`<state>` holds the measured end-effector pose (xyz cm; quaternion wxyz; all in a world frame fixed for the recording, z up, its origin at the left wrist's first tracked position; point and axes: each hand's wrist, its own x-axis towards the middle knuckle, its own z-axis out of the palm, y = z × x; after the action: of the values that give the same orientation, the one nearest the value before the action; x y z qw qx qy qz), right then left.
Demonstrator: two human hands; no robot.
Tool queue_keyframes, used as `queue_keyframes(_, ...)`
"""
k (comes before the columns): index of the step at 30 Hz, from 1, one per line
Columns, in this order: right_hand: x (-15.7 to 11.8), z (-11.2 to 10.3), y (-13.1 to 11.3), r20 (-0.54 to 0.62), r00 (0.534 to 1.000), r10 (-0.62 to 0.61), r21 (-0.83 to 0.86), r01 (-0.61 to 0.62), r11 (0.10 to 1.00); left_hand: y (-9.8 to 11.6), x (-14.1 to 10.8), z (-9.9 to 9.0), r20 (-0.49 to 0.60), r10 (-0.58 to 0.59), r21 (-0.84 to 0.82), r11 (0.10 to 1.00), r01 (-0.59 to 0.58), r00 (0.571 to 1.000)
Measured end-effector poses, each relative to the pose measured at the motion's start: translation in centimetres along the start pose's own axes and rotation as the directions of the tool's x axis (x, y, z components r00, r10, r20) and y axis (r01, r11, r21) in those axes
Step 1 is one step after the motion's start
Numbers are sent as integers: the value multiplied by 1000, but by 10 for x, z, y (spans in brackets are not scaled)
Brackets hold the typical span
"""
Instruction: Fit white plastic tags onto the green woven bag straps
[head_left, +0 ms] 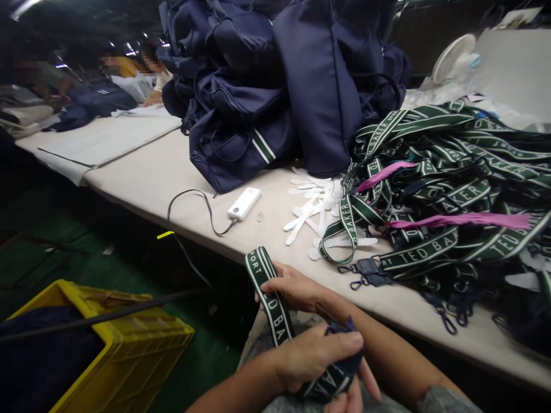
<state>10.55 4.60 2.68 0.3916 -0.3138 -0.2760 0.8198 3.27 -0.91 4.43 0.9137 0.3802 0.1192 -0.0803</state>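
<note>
My two forearms cross over my lap, both hands on one dark green woven strap (267, 292) with white edge stripes and white lettering. My right hand (290, 288) reaches across to the left, its thumb pressed on the strap just below a folded loop. Nearer to me, my left hand (321, 353) grips a bunched part of the same strap, with a dark blue end showing by the thumb. Part of the strap is hidden behind my left hand.
Navy bags (258, 97) are piled on the table (142, 178). More green straps (456, 172) with metal clips (447, 321) heap at right. White plastic knives (305, 215) and a white power bank (244, 203) with a cable lie between. A yellow crate (142, 344) stands lower left. People work farther back.
</note>
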Motion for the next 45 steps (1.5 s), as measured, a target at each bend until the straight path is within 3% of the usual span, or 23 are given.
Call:
queue_keyframes(4, 11, -17, 14, -114, 993, -42, 193, 63, 979, 6, -21, 8, -93, 128, 93, 988, -120, 987)
queue_keyframes(6, 9, -23, 20, -151, 986, -67, 267, 106, 958, 13, -33, 6, -203, 262, 77, 965, -251, 944)
queue_keyframes(8, 3, -23, 23, -150, 986, -80, 312, 124, 942, 20, -39, -1, -320, 398, 73, 915, -396, 860)
queue_keyframes(10, -3, -19, 25, -150, 985, -80, 305, 123, 944, 25, -40, -12, -444, 490, 81, 855, -512, 750)
queue_keyframes(14, -11, -9, 29, -276, 942, -191, 90, 223, 971, 31, -34, -37, -627, 568, 137, 753, -643, 533)
queue_keyframes(17, -15, -7, 36, -280, 928, -245, -112, 222, 969, 34, -32, -49, -658, 628, 306, 728, -614, 416)
queue_keyframes(21, -22, -12, 47, -196, 968, -158, -223, 113, 968, 33, -35, -57, -608, 736, 632, 675, -381, 296)
queue_keyframes(23, -24, -13, 50, -240, 942, -236, -300, 159, 941, 31, -38, -58, -594, 768, 715, 640, -282, 239)
queue_keyframes(26, -28, -10, 46, -290, 869, -401, -411, 265, 872, 26, -42, -60, -573, 805, 768, 593, -242, 155)
queue_keyframes(28, -32, -6, 40, -258, 887, -383, -410, 258, 875, 24, -45, -62, -582, 799, 755, 601, -263, 153)
queue_keyframes(30, -37, -3, 34, -225, 934, -278, -358, 186, 915, 22, -48, -66, -587, 783, 732, 622, -277, 206)
queue_keyframes(33, -41, -3, 32, -244, 959, -143, -258, 78, 963, 20, -52, -74, -560, 785, 754, 616, -229, 265)
queue_keyframes(36, -41, -6, 36, -186, 971, -151, -203, 113, 973, 19, -51, -80, -568, 772, 753, 627, -198, 285)
queue_keyframes(38, -39, -6, 41, -154, 961, -228, -214, 192, 958, 17, -46, -81, -622, 734, 690, 679, -252, 273)
queue_keyframes(41, -34, -3, 46, -229, 926, -300, -194, 258, 946, 11, -34, -75, -777, 598, 489, 769, -413, 194)
queue_keyframes(42, -33, -2, 47, -259, 912, -319, -170, 282, 944, 7, -29, -72, -818, 544, 412, 781, -470, 187)
queue_keyframes(43, -32, 0, 47, -287, 895, -342, -148, 311, 939, 2, -26, -69, -840, 503, 342, 782, -521, 203)
queue_keyframes(45, -31, 1, 44, -337, 855, -395, -140, 369, 919, -10, -23, -62, -835, 474, 243, 773, -587, 279)
